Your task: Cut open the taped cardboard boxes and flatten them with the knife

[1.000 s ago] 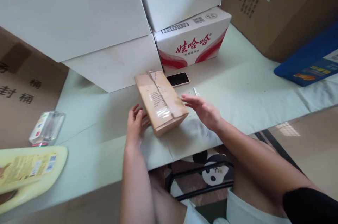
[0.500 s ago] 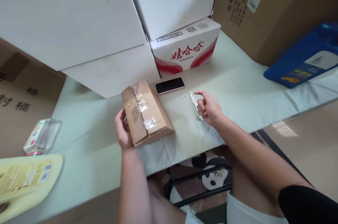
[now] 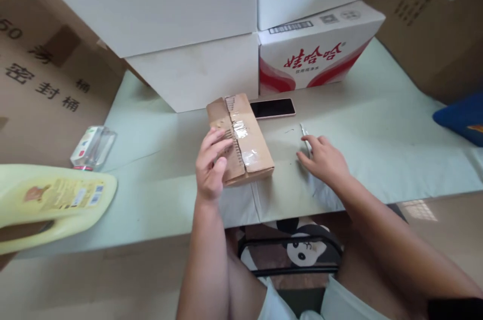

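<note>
The carton sits on the table at about the centre of the frame, and we see a ragged seam along its top with shiny tape beside it. Our left hand lies at the carton's left side, fingers loosely spread over the top and thumb held apart; it rests there without a closed grip. Our right hand, right of centre, is half curled, thumb and forefinger apart beside a thin pale strip; we cannot tell whether they touch it.

We see a phone lying just past the carton's far right edge, in front of the red-and-white box. White boxes stand at the upper middle. At the left of the frame are a yellow jug and, near it, a clear bottle on its side. At the right edge, we see part of a blue jug.
</note>
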`<state>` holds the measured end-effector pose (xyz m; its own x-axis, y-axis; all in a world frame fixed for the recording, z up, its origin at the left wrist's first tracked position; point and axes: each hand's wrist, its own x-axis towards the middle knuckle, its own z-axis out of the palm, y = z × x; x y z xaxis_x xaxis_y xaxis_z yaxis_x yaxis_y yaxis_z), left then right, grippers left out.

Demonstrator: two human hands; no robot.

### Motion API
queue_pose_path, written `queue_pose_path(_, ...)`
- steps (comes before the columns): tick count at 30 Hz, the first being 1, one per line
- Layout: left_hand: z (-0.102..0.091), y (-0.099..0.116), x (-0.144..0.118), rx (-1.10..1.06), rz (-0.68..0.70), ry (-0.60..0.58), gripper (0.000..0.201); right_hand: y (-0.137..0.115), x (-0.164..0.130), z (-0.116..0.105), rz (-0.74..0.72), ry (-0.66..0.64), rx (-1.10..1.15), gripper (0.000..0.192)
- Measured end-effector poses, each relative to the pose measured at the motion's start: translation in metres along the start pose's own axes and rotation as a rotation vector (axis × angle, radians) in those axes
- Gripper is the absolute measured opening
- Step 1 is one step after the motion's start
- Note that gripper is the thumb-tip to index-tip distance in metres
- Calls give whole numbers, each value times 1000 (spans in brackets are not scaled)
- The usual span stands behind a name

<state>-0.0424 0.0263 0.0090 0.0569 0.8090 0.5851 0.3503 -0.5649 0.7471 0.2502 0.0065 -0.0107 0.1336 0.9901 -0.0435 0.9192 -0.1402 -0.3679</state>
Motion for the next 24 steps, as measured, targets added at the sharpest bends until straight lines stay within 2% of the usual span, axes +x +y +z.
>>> queue_pose_path(3, 0, 2, 2, 61, -21, -89, 37, 9, 6, 0, 39, -111, -98, 58)
queue_pose_path(7, 2, 4, 2, 81, -9, -126, 38, 7, 8, -6, 63, -111, 31, 59)
queue_pose_path(9, 2, 5, 1, 92, -5, -141, 38, 3, 7, -8, 101, -123, 250, 59)
queue_pose_path(11, 2, 6, 0, 116, 1, -171, 39, -3, 4, -8, 123, -153, 580, 55)
queue_pose_path(15, 6, 10, -2, 173, 4, -228, 43, -14, -4, -13, 51, -159, 1174, 35)
queue_pose_path(18, 20, 19, -6, 234, -23, -186, 37, -21, -10, -25, -71, -26, 1400, 31)
queue_pose_path(21, 43, 33, -12, 336, -91, -57, 28, -27, -17, -41, -145, 103, 1407, 32)
queue_pose_path(24, 61, 45, -15, 382, -60, 23, 31, -33, -30, -49, -268, 118, 1389, 26)
